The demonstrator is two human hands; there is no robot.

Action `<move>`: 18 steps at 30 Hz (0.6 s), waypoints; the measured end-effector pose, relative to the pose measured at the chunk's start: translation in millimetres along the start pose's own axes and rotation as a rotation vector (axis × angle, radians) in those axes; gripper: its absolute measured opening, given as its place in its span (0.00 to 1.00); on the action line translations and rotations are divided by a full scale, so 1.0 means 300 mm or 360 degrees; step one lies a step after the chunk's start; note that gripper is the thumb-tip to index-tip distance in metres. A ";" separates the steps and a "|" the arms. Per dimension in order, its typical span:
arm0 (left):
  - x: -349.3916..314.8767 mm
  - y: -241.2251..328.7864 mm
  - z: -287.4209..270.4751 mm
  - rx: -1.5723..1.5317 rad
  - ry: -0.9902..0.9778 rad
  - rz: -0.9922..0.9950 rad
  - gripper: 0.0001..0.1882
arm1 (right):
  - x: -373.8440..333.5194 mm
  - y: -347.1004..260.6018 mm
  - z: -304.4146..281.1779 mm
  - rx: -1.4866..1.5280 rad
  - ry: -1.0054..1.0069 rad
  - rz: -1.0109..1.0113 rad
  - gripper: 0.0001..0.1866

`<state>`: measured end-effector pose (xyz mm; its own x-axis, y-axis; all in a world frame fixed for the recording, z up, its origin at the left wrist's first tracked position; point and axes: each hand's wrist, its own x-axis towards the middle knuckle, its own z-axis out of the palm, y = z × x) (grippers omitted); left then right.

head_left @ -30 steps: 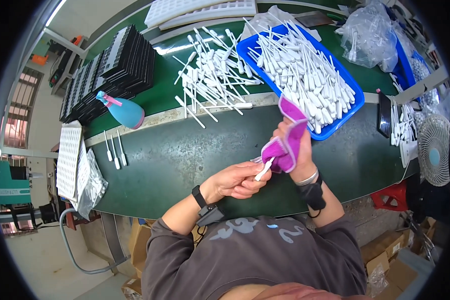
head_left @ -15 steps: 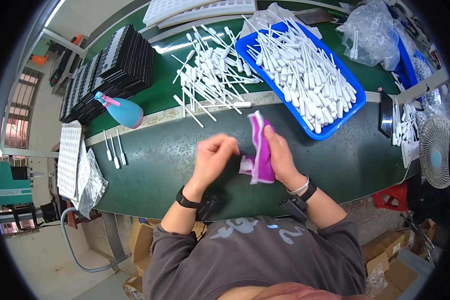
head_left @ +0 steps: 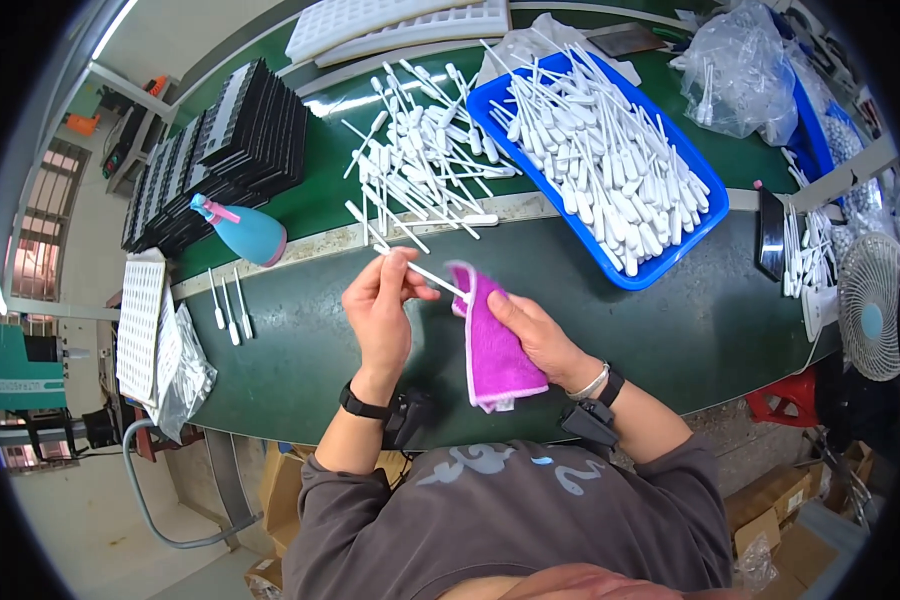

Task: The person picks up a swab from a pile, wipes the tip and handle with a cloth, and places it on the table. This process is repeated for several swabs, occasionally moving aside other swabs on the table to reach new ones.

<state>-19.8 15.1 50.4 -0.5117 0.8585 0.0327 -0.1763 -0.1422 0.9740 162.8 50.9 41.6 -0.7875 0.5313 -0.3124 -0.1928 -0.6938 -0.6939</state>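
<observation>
My left hand (head_left: 380, 300) pinches one end of a thin white plastic stick (head_left: 432, 276) above the near green work surface. The stick's other end runs into the fold of a purple cloth (head_left: 500, 360) with a pale border. My right hand (head_left: 540, 340) grips that cloth around the stick, hiding the wrapped end. Beyond my hands lies a loose pile of similar white sticks (head_left: 420, 150), each with a thick rounded end and a thin stem. A blue tray (head_left: 718, 200) heaped with more of them stands to the right.
At the left, three sticks (head_left: 233, 310) lie apart near a blue spray bottle (head_left: 245, 232), stacked black trays (head_left: 240, 130) and a white perforated sheet (head_left: 138, 320). On the right are a small fan (head_left: 870, 310), a black box (head_left: 771, 230) and a clear plastic bag (head_left: 735, 70).
My left hand has moved left and up and now holds a stick leading into the cloth. The cloth has turned and spread open, lower and to the left.
</observation>
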 end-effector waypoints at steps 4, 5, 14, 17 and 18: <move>-0.084 0.035 0.063 0.0924 -0.0363 0.0986 0.12 | 0.006 -0.040 -0.009 0.0460 0.0520 0.0010 0.20; -0.083 0.043 0.070 0.0926 -0.0376 0.0983 0.12 | 0.019 -0.026 -0.045 0.0471 0.0526 0.0006 0.20; 0.294 0.097 0.212 0.0399 -0.0493 0.0311 0.14 | 0.052 0.075 -0.200 0.1251 -0.0400 0.0281 0.15; 0.544 0.060 0.283 0.0327 -0.0466 0.0512 0.14 | 0.075 0.105 -0.190 0.0931 -0.0562 0.0417 0.16; 0.612 0.033 0.301 0.0359 -0.0447 0.0523 0.14 | 0.082 0.111 -0.197 0.0929 -0.0549 0.0398 0.16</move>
<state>-39.6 215.7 86.3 -0.2574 0.8903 0.3757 0.1590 -0.3444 0.9252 171.5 69.5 -27.6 -0.9704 0.2056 -0.1268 -0.1879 -0.9724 -0.1382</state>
